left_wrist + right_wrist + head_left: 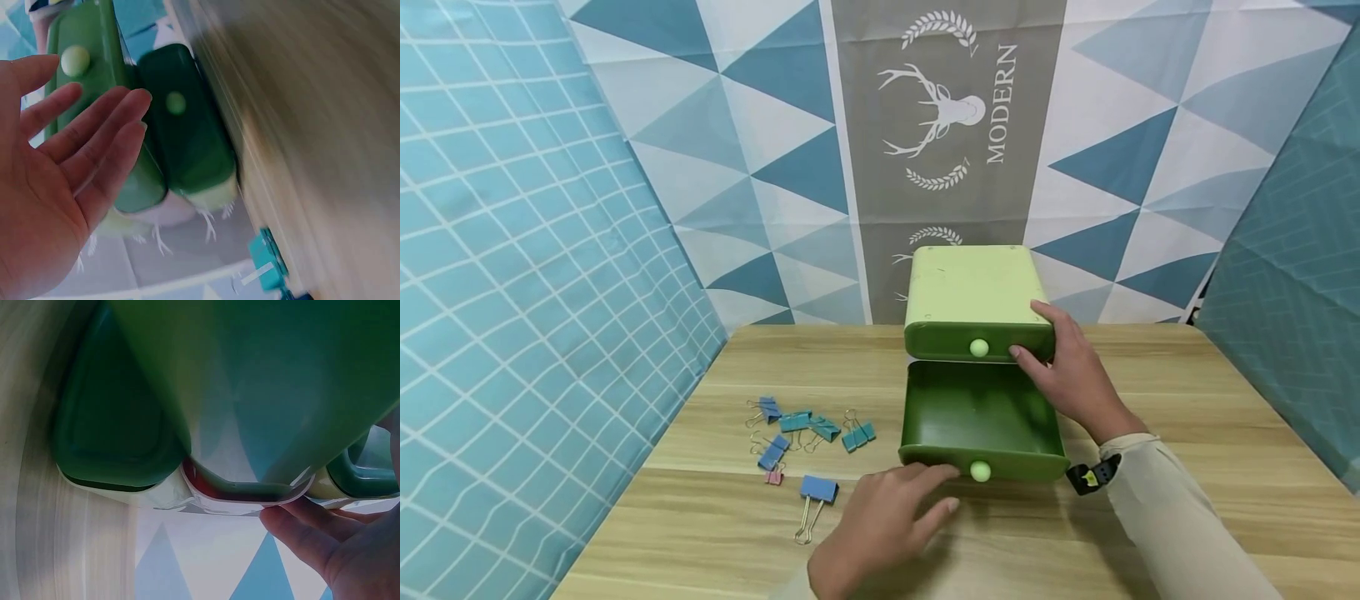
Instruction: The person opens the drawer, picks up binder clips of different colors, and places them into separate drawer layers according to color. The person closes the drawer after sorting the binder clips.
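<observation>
A small drawer box [973,283] with a light green top stands on the table. Its upper drawer [940,340] is closed. A dark green drawer [1022,467] below it is pulled out and holds nothing. My right hand [1075,375] grips the box's upper right corner, thumb on the front and fingers along the side. In front of the pulled-out drawer, left of its round knob [981,472], is my left hand [887,517]. Its fingers [106,131] are extended and hold nothing. In the left wrist view, another green drawer front [187,134] shows beneath the pulled-out one.
Several blue and teal binder clips [824,428] lie on the wooden table [700,517] left of the box. Among them is a small pink clip [774,476]. A larger blue clip [818,489] lies near my left hand. Patterned cloth [775,167] hangs behind the table.
</observation>
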Demonstrator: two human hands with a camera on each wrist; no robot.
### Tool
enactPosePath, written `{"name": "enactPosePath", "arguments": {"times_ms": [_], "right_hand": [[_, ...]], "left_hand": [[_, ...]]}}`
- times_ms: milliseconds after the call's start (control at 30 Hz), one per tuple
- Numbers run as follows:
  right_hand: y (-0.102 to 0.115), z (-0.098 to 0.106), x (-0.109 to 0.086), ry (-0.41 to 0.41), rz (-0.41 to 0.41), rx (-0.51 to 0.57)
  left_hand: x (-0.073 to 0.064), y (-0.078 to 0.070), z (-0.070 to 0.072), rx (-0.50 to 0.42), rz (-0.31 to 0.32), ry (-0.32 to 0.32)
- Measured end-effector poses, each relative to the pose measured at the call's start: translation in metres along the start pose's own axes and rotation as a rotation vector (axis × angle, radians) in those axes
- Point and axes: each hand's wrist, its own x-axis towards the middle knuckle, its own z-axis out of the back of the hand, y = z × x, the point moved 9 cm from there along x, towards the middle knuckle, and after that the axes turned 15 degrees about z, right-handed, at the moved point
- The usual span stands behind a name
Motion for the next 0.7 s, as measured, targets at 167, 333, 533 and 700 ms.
{"name": "enactPosePath", "arguments": {"times_ms": [167,333,533,700], "right_hand": [[0.0,0.0,0.0,-0.001,0.003,-0.005],[0.0,0.0,-0.001,0.0,-0.002,-0.001],[0.0,0.0,-0.001,0.001,0.002,0.0],[0.0,-0.001,-0.002,0.004,0.008,0.003]], "left_hand": [[0.004,-0.019,-0.007,-0.011,-0.09,0.03],[0.005,-0.03,-0.014,0.01,-0.143,0.042],[0.01,-0.031,-0.016,0.017,-0.134,0.046],[0.02,-0.03,-0.013,0.015,-0.102,0.042]]}}
